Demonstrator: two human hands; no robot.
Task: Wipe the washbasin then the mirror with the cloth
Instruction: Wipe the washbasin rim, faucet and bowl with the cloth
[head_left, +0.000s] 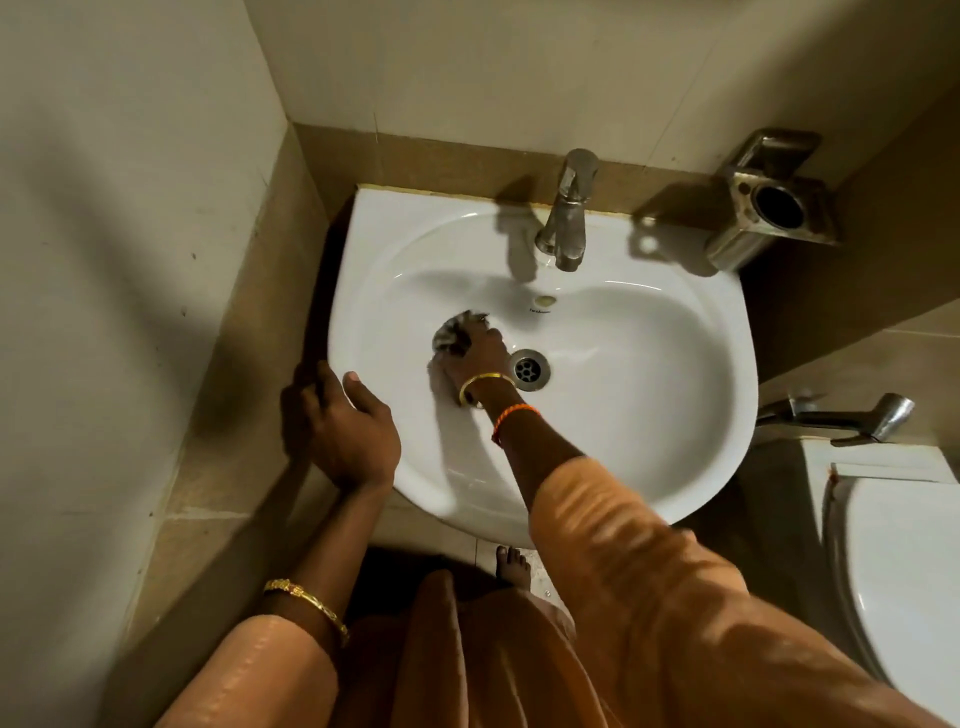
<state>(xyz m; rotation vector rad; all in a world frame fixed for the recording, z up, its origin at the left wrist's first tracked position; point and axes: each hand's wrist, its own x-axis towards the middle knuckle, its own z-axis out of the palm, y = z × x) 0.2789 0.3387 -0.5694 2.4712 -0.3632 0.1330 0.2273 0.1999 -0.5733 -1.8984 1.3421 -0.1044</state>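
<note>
Right arm reaches forward and down into the washbasin (649, 415), orange sleeve to mid-forearm, an orange thread and a gold bangle at the wrist. Right hand (480, 353) sits palm-down on the bowl floor, fingers curled shut over the cloth (457, 332), pressing it against the porcelain. Cloth is bunched, grey and white, sticking out past the fingertips on the far-left side; just left of the drain (530, 368), not covering it. Left arm comes up along the basin's left side, gold bangle well back on the forearm. Left hand (343, 426) is draped over the basin's left rim, thumb lying on the white top surface, fingers wrapped down the outer edge in shadow, loosely gripping the rim, holding nothing else. Tap (566, 213) stands at the back centre. Metal holder (774, 202) on the wall at right. Mirror not in view.
</note>
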